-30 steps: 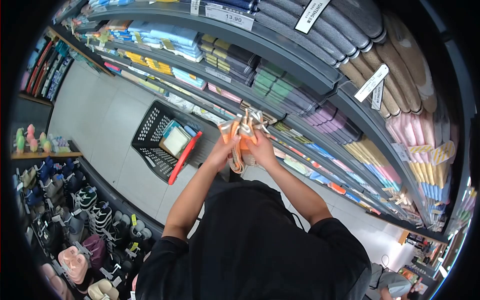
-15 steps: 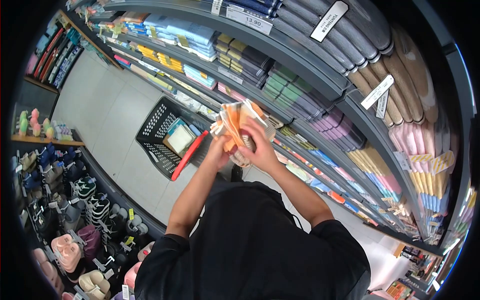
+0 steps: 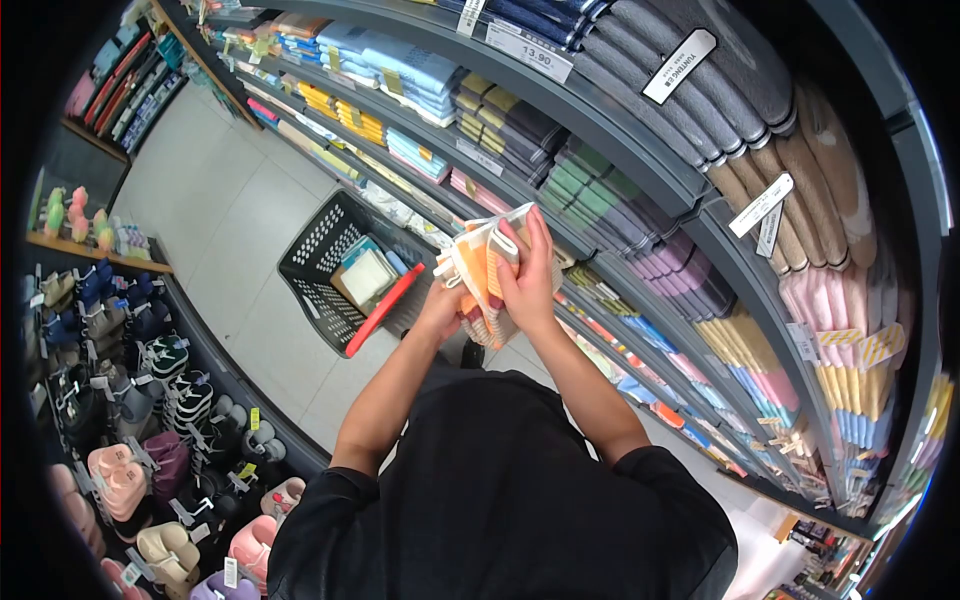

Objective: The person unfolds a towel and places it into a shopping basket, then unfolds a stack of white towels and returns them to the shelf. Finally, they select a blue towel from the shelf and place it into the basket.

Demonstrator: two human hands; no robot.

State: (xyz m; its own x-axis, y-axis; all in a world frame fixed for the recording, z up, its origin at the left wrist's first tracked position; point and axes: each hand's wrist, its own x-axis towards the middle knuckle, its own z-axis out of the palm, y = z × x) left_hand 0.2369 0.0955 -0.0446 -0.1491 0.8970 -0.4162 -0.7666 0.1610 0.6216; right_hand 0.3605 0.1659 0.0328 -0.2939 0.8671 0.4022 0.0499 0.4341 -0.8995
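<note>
In front of my body I hold a folded towel (image 3: 473, 268) with orange, white and grey-beige patches; its folds are partly loose and fanned. My left hand (image 3: 440, 310) is closed around its lower left side. My right hand (image 3: 530, 280) grips the right side, with its fingers stretched up along the outer fold and its thumb on the near face. Below and to the left, a black shopping basket (image 3: 312, 300) with a red handle (image 3: 384, 312) stands on the floor. Inside it lie a whitish folded item (image 3: 367, 276) and some blue-green ones.
Shelves of folded towels (image 3: 600, 195) run along the right, with a price label (image 3: 528, 52) on the upper edge. Thick grey towels (image 3: 660, 90) hang out over the top right. On the left stands a rack of slippers (image 3: 120, 470). Tiled floor (image 3: 240, 210) lies between.
My right hand's fingers have straightened and moved up along the towel's right side, and the towel's folds have shifted. The left hand stays closed on it. The view has shifted slightly.
</note>
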